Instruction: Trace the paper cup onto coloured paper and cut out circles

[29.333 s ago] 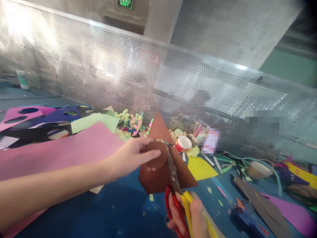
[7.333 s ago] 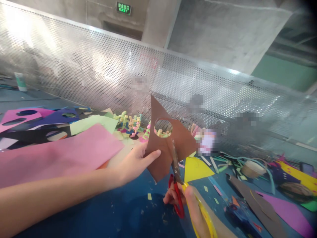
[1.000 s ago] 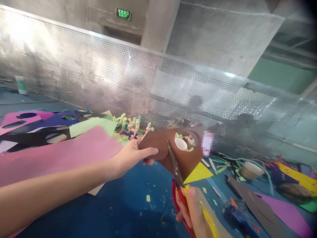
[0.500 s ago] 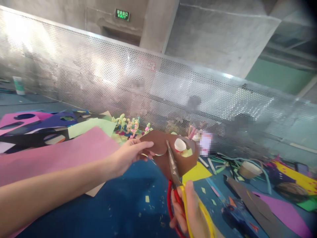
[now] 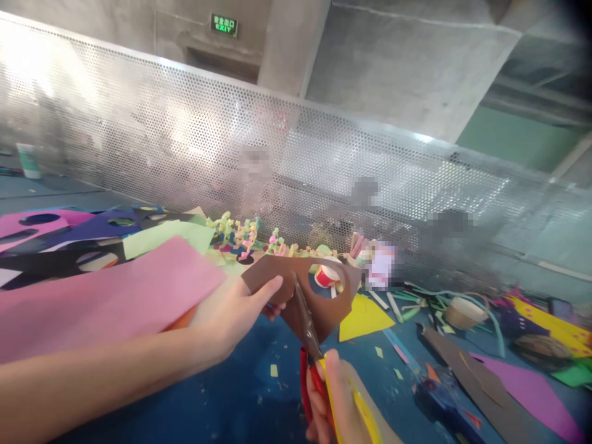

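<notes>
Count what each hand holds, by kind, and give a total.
scissors: 1, in the right hand
brown paper: 1, in the left hand
Total: 2

Paper-craft workbench in a bare industrial hall.

A blue worktable [image 5: 222, 394] is littered with coloured paper sheets [image 5: 102, 296], sheets with holes cut out [image 5: 106, 225], tiny scraps [image 5: 274, 370] and a paper cup [image 5: 456, 311]. Scissors [image 5: 309, 342] bite into brown card [image 5: 328, 311]. Behind runs a perforated metal screen [image 5: 185, 123], under raw concrete walls [image 5: 407, 68] and 1 green exit sign [image 5: 224, 25].
</notes>
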Tool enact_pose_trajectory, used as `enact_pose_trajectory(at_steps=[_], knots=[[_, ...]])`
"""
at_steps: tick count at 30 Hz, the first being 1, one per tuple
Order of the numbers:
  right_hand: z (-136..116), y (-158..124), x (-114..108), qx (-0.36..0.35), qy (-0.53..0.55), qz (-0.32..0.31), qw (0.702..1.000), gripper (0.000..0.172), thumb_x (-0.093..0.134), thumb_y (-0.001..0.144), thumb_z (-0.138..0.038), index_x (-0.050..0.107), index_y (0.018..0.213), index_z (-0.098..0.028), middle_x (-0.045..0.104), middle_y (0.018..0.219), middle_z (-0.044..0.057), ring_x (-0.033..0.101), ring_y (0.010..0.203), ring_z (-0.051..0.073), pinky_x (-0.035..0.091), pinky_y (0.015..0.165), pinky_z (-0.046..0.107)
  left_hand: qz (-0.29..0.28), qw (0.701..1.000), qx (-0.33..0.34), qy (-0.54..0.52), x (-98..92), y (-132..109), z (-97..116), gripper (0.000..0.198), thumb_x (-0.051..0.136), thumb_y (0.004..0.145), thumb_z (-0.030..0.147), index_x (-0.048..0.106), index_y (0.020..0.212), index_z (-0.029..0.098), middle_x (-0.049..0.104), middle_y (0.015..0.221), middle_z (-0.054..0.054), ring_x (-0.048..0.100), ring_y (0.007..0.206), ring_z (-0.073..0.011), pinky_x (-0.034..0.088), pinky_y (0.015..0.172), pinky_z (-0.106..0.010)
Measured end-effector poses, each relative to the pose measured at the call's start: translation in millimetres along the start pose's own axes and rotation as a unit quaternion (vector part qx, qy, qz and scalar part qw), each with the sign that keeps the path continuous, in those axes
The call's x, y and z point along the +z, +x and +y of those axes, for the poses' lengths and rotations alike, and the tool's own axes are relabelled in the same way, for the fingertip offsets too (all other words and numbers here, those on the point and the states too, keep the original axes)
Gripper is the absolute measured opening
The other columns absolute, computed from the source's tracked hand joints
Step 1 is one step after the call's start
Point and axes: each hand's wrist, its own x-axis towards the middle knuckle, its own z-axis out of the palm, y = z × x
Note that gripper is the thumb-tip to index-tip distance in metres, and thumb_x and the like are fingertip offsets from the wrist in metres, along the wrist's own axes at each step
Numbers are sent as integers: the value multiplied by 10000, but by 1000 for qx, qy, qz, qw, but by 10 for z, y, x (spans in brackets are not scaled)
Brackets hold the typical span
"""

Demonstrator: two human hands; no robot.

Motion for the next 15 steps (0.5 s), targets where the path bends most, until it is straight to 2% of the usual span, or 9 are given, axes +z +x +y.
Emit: enact_pose_trajectory(at_steps=[5,9,15], knots=[[-55,43,14,-20,47,-43,998,701,168,695,-854,417,595,-206,553,476,3,574,476,132,493,587,265,-29,999,25,31,8,0,37,377,493,821,499,601,702,158,619,628,-20,537,562,-143,423,570,-266],[-110,33,29,-36,78,-53,995,702,136,700,-850,400,616,-204,558,519,9,593,520,138,490,610,268,-71,996,30,38,12,-39,123,334,487,848,440,561,675,164,581,598,6,507,552,-125,410,566,-250],[-126,12,33,-61,75,-51,994,684,153,727,-832,399,614,-205,549,517,4,570,500,127,488,615,271,-91,993,30,61,-3,-57,183,293,510,841,389,537,648,170,560,573,21,508,549,-119,398,542,-231]])
